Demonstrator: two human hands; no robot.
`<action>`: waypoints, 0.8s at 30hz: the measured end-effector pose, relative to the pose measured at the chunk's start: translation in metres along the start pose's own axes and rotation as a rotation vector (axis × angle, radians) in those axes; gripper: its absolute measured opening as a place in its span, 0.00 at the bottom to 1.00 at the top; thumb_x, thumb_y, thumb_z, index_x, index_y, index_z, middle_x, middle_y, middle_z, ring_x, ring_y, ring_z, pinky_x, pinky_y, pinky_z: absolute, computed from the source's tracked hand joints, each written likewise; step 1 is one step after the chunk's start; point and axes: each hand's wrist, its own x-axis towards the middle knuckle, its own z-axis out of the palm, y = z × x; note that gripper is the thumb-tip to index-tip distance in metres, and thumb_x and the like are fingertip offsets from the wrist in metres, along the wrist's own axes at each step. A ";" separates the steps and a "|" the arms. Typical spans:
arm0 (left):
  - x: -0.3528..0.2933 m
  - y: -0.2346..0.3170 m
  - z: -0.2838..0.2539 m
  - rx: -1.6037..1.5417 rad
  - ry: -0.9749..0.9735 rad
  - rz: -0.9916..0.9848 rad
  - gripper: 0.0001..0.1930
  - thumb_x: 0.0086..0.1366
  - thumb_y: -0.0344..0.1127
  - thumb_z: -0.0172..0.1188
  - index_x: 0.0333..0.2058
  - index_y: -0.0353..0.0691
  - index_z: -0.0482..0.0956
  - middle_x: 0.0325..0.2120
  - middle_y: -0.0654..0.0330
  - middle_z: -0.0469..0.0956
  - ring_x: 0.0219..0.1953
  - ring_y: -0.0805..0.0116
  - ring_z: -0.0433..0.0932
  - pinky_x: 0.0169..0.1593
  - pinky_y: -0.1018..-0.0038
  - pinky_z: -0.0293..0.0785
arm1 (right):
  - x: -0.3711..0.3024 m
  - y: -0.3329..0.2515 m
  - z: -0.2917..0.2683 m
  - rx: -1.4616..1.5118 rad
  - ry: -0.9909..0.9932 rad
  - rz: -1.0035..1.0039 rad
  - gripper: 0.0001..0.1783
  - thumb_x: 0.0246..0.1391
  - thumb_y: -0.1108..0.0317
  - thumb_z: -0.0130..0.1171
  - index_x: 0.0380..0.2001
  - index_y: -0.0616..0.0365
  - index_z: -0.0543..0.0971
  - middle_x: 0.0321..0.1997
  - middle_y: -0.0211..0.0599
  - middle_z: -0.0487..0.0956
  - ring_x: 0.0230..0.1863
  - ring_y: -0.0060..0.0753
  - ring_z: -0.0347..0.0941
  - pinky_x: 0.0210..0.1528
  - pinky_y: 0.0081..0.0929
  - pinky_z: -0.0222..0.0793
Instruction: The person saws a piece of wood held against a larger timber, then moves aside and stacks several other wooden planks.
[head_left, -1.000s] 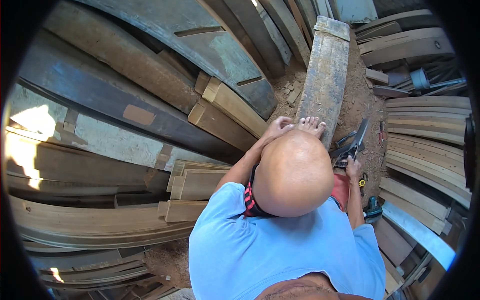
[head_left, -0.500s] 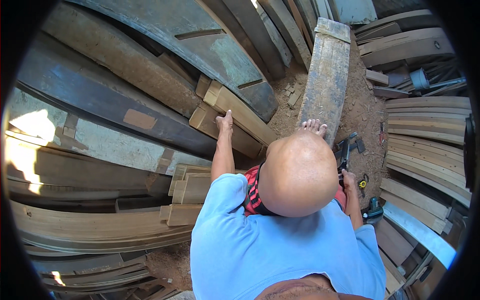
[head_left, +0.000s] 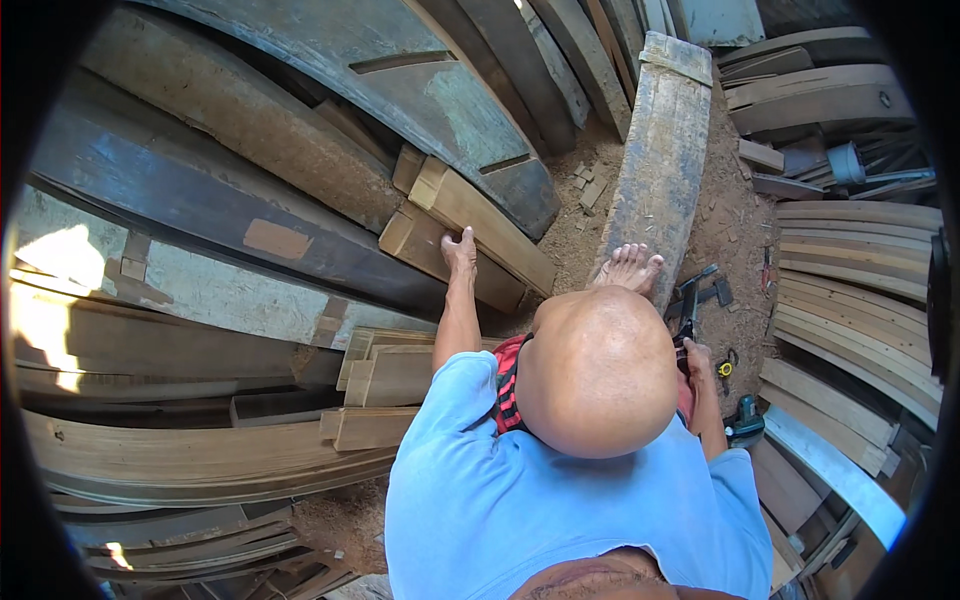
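Observation:
My left hand (head_left: 460, 250) reaches forward to a pair of light brown wooden beams on the left. Its fingers are apart and touch the lower wooden beam (head_left: 430, 250), beside the paler upper wooden beam (head_left: 470, 212). On the right, my right hand (head_left: 699, 358) is closed beside my leg, around the near end of a black tool (head_left: 689, 308). The hand and leg partly hide that tool, and its exact kind does not show. My bare foot (head_left: 630, 268) rests on a worn, dusty plank (head_left: 655, 160) stretching away from me.
Dark boards (head_left: 250, 190) and curved timber (head_left: 200, 455) crowd the left; stacked pale slats (head_left: 850, 310) line the right. A yellow tape measure (head_left: 725, 369), a teal power tool (head_left: 745, 420) and red-handled pliers (head_left: 766, 270) lie at the right. Wood offcuts (head_left: 592, 190) and shavings cover the ground.
My left hand has shifted slightly right along the beams and its fingers have spread. More of my foot shows on the plank. My right hand stays at the black tool.

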 end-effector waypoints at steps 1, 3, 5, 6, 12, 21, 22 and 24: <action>0.011 -0.002 -0.010 -0.059 0.034 0.090 0.30 0.59 0.44 0.74 0.51 0.23 0.78 0.45 0.44 0.83 0.45 0.52 0.82 0.54 0.62 0.76 | 0.005 -0.002 0.009 0.000 -0.023 -0.021 0.17 0.60 0.58 0.62 0.29 0.63 0.84 0.27 0.36 0.83 0.25 0.31 0.76 0.31 0.33 0.70; 0.019 0.009 -0.002 0.035 0.050 0.060 0.30 0.59 0.44 0.74 0.50 0.24 0.78 0.44 0.44 0.83 0.45 0.51 0.82 0.53 0.61 0.77 | 0.022 0.012 0.001 0.000 -0.010 -0.052 0.17 0.60 0.58 0.62 0.28 0.62 0.85 0.27 0.37 0.83 0.24 0.32 0.76 0.31 0.33 0.70; 0.019 0.018 -0.001 0.138 0.134 0.064 0.30 0.58 0.45 0.75 0.49 0.25 0.78 0.43 0.44 0.83 0.44 0.51 0.83 0.51 0.60 0.78 | 0.024 0.015 0.002 -0.014 0.008 -0.013 0.17 0.61 0.58 0.61 0.27 0.62 0.85 0.27 0.37 0.83 0.24 0.32 0.76 0.31 0.32 0.70; 0.017 0.021 -0.004 0.165 0.109 0.056 0.30 0.58 0.45 0.75 0.50 0.25 0.78 0.43 0.44 0.83 0.44 0.50 0.83 0.51 0.59 0.78 | 0.023 0.014 0.004 -0.020 0.015 0.008 0.17 0.61 0.58 0.61 0.27 0.62 0.85 0.26 0.37 0.83 0.24 0.32 0.76 0.31 0.32 0.70; -0.002 0.031 -0.022 0.246 -0.088 0.143 0.26 0.60 0.40 0.73 0.50 0.27 0.80 0.46 0.45 0.84 0.47 0.57 0.83 0.52 0.63 0.77 | 0.039 0.036 -0.004 0.109 0.031 0.040 0.17 0.60 0.57 0.62 0.29 0.62 0.85 0.28 0.38 0.83 0.26 0.33 0.78 0.32 0.34 0.71; -0.068 0.031 -0.047 0.109 -0.212 0.087 0.29 0.59 0.37 0.74 0.55 0.30 0.76 0.49 0.49 0.83 0.49 0.58 0.81 0.55 0.65 0.75 | 0.020 0.005 0.001 -0.011 0.038 0.056 0.17 0.59 0.58 0.63 0.31 0.64 0.84 0.30 0.40 0.84 0.27 0.34 0.79 0.33 0.36 0.73; -0.073 0.033 -0.043 0.115 -0.204 0.050 0.29 0.59 0.37 0.74 0.55 0.30 0.77 0.49 0.49 0.83 0.49 0.58 0.81 0.55 0.65 0.75 | 0.026 0.010 0.000 -0.013 0.035 0.064 0.17 0.60 0.58 0.62 0.31 0.64 0.84 0.30 0.40 0.84 0.27 0.34 0.80 0.33 0.36 0.74; -0.078 0.026 -0.036 0.043 -0.292 0.069 0.28 0.59 0.36 0.74 0.55 0.31 0.76 0.48 0.50 0.83 0.49 0.59 0.82 0.55 0.65 0.76 | 0.040 0.015 0.002 -0.014 0.021 0.075 0.17 0.60 0.59 0.62 0.32 0.65 0.84 0.31 0.41 0.85 0.27 0.34 0.80 0.33 0.36 0.74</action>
